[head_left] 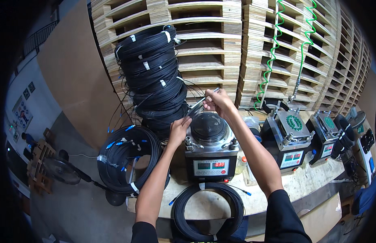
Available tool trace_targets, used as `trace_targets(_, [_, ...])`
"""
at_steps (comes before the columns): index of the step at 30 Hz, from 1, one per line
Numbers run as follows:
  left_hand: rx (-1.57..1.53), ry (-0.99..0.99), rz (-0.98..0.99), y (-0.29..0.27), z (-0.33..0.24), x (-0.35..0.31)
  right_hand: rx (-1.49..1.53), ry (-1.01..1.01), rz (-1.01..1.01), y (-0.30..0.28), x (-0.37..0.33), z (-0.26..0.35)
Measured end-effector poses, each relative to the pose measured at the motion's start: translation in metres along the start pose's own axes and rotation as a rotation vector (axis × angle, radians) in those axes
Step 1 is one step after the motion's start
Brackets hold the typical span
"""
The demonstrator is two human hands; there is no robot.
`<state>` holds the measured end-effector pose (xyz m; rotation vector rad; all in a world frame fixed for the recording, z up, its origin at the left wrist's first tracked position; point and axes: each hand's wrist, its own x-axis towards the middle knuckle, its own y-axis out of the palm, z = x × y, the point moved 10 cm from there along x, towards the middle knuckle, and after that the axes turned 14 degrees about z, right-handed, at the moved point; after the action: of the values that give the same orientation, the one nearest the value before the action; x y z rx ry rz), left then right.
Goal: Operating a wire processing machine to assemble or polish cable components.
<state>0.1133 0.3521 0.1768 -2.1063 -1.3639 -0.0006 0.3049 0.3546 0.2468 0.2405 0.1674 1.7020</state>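
Both hands are raised over the left-hand bench machine (190, 156), a black box with a metal top, a round dark disc (209, 126) and a lit red display. My right hand (217, 101), above the disc's far side, is closed around a thin silver stick (199, 102) that slants down to the left. At the disc's left edge, the fingers of my left hand (180, 129) pinch a thin dark piece (191, 112) near the stick's lower end. I cannot make out what kind of piece it is. Nearer me is a coil of black cable (180, 208) with blue-tipped ends.
More cable coils (102, 168) lie at the left, before a tall coil stack (153, 81). Two similar machines (288, 139) with green-dotted plates stand to the right. Wooden pallets (210, 44) rise behind the bench (273, 196); green spiral hoses (273, 52) hang there. A fan (60, 172) stands left.
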Motion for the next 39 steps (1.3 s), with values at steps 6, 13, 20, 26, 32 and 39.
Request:
trace_targets(6, [0.024, -0.088, -0.047, 0.01, 0.027, 0.006, -0.042, 0.009, -0.004, -0.001, 0.017, -0.005])
trace_targets(13, [-0.016, -0.118, -0.19, -0.002, 0.035, 0.002, -0.326, -0.017, 0.037, 0.011, 0.04, 0.005])
trace_targets(20, [0.018, -0.197, -0.182, -0.007, 0.041, 0.004, -0.469, -0.072, 0.037, 0.004, 0.055, -0.006])
trace_targets(26, [-0.067, -0.184, -0.184, -0.004, 0.059, 0.006, -0.537, -0.041, 0.1, -0.004, 0.057, -0.027])
trace_targets(32, [-0.061, -0.152, -0.22, -0.004, 0.052, 0.004, -0.515, -0.031, 0.12, -0.005, 0.047, -0.026])
trace_targets(39, [-0.037, -0.242, -0.283, -0.004, 0.061, -0.001, -0.752, -0.103, 0.07, -0.072, 0.011, 0.008])
